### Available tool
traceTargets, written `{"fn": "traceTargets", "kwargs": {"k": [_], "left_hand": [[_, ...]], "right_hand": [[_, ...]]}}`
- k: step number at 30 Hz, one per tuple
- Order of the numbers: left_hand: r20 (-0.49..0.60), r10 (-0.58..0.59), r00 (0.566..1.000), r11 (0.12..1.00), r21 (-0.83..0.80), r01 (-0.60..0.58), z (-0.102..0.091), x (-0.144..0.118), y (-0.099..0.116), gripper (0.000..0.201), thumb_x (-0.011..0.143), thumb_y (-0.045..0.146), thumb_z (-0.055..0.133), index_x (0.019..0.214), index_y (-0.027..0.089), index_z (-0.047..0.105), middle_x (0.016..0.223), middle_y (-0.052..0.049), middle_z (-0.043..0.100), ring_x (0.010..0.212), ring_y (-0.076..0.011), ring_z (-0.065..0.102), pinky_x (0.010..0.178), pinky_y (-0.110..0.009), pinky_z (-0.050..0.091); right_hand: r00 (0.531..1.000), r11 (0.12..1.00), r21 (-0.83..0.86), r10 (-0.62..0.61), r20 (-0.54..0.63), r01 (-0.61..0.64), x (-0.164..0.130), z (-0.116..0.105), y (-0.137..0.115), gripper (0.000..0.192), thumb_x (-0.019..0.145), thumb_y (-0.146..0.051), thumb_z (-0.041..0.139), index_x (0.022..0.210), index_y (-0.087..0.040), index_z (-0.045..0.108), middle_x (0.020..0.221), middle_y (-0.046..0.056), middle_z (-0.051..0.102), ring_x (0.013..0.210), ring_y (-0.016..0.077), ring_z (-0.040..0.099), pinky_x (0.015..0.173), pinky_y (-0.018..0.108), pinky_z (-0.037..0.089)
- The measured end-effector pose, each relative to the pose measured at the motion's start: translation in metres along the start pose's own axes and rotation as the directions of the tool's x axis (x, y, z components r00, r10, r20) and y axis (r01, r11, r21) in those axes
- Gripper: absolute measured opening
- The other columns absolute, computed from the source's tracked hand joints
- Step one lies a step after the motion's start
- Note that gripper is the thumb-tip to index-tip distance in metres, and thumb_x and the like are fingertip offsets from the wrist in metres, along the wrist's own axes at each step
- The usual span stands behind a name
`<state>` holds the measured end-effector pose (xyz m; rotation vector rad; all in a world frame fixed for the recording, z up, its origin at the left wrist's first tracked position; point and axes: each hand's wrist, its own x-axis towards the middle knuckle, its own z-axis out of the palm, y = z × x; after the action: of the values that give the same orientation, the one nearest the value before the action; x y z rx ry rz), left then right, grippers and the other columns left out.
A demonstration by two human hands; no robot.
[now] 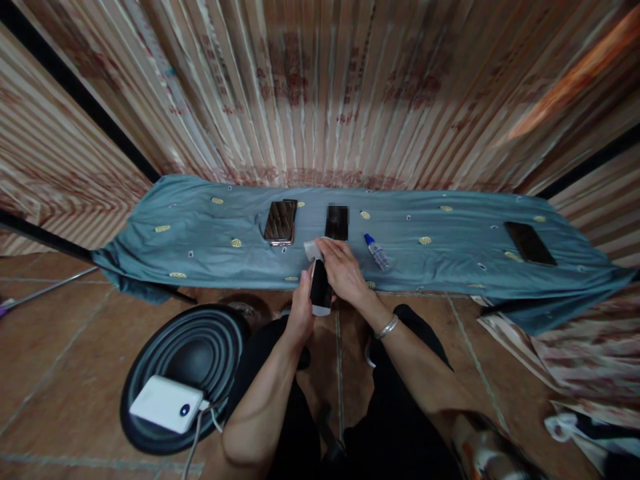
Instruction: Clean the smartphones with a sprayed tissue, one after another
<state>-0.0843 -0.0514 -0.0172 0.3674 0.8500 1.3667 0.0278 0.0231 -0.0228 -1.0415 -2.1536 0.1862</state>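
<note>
My left hand [299,308] is closed around a dark phone [321,283] with a pale lower end, held tilted above the front edge of the cloth-covered bench. At the phone's upper end, my right hand [343,269] pinches a thin white sheet [312,249]; whether it is paper, film or cloth I cannot tell. Just beyond my hands lies another black phone [337,223], partly blurred out. A small clear bottle with a blue cap [377,252] rests on its side to the right. Left of it all, two phones [281,221] lie stacked.
A blue-green patterned cloth [450,260] covers the bench. Far right on it lies a dark phone [530,243]. On the floor, a black ridged round stool or basin [145,353] carries a white power bank [167,403] with a cable. Pleated curtains [320,100] hang behind.
</note>
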Motion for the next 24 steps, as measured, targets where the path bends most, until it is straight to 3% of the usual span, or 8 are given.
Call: {"fn": "traceTargets", "kwargs": {"k": [5,9,11,14,17,20,24], "left_hand": [[-0.03,0.033,0.999,0.998,0.047,-0.032,0.002,-0.005,0.008,0.042,0.095,0.05,0.051,0.122,0.025,0.069,0.128,-0.007,0.07,0.121,-0.025,0.064,0.092,-0.037,0.058],[-0.003,0.011,1.0,1.0,0.013,-0.011,0.003,-0.004,0.012,0.044,0.097,0.051,0.046,0.123,0.024,0.067,0.122,-0.008,0.072,0.116,-0.0247,0.067,0.091,-0.039,0.059],[-0.003,-0.015,1.0,1.0,-0.012,0.015,0.003,-0.003,0.013,0.045,0.097,0.052,0.044,0.123,0.023,0.067,0.122,-0.009,0.072,0.115,-0.0254,0.067,0.092,-0.041,0.058],[-0.017,-0.038,0.999,0.998,-0.044,0.037,0.006,-0.002,0.013,0.045,0.097,0.052,0.045,0.123,0.022,0.067,0.124,-0.009,0.072,0.117,-0.0262,0.067,0.096,-0.044,0.056],[-0.001,0.014,1.0,0.999,-0.052,-0.014,0.008,0.0,0.012,0.043,0.098,0.047,0.045,0.122,0.019,0.068,0.129,-0.009,0.07,0.127,-0.0247,0.06,0.108,-0.041,0.048],[0.037,0.086,0.996,0.995,-0.053,-0.084,0.009,0.002,0.01,0.043,0.099,0.045,0.045,0.12,0.016,0.069,0.13,-0.009,0.069,0.135,-0.0224,0.053,0.116,-0.035,0.039],[0.006,0.118,0.993,0.99,-0.073,-0.118,0.007,0.006,0.011,0.044,0.102,0.041,0.038,0.121,0.016,0.068,0.125,-0.007,0.072,0.135,-0.0204,0.053,0.117,-0.035,0.037]], "right_hand": [[0.993,0.99,0.083,0.114,-0.013,-0.112,-0.004,0.0,0.015,0.046,0.097,-0.016,0.035,0.138,-0.017,0.057,0.128,0.013,0.068,0.12,0.0254,0.059,0.104,0.046,0.049],[0.94,0.906,0.278,0.341,-0.027,-0.32,-0.006,0.005,0.023,0.041,0.092,-0.023,0.045,0.127,-0.02,0.067,0.115,0.009,0.074,0.105,0.0248,0.067,0.094,0.042,0.052],[0.894,0.794,0.454,0.449,0.009,-0.404,-0.005,0.007,0.025,0.038,0.089,-0.027,0.049,0.118,-0.02,0.071,0.103,0.005,0.077,0.093,0.0227,0.068,0.088,0.037,0.053],[0.815,0.525,0.71,0.567,0.12,-0.47,-0.002,0.011,0.026,0.032,0.082,-0.033,0.057,0.105,-0.02,0.076,0.087,0.001,0.077,0.078,0.0189,0.067,0.076,0.032,0.053],[0.739,0.278,0.831,0.638,0.215,-0.482,0.0,0.012,0.024,0.03,0.072,-0.037,0.069,0.096,-0.02,0.077,0.08,0.001,0.076,0.073,0.0176,0.065,0.073,0.031,0.052],[0.71,0.162,0.868,0.653,0.263,-0.47,0.001,0.01,0.02,0.03,0.065,-0.038,0.077,0.089,-0.021,0.077,0.08,0.001,0.075,0.075,0.0177,0.066,0.073,0.031,0.052],[0.701,0.096,0.873,0.641,0.313,-0.477,-0.002,0.009,0.007,0.031,0.059,-0.04,0.081,0.083,-0.021,0.078,0.077,0.001,0.075,0.069,0.0159,0.064,0.066,0.029,0.051]]}}
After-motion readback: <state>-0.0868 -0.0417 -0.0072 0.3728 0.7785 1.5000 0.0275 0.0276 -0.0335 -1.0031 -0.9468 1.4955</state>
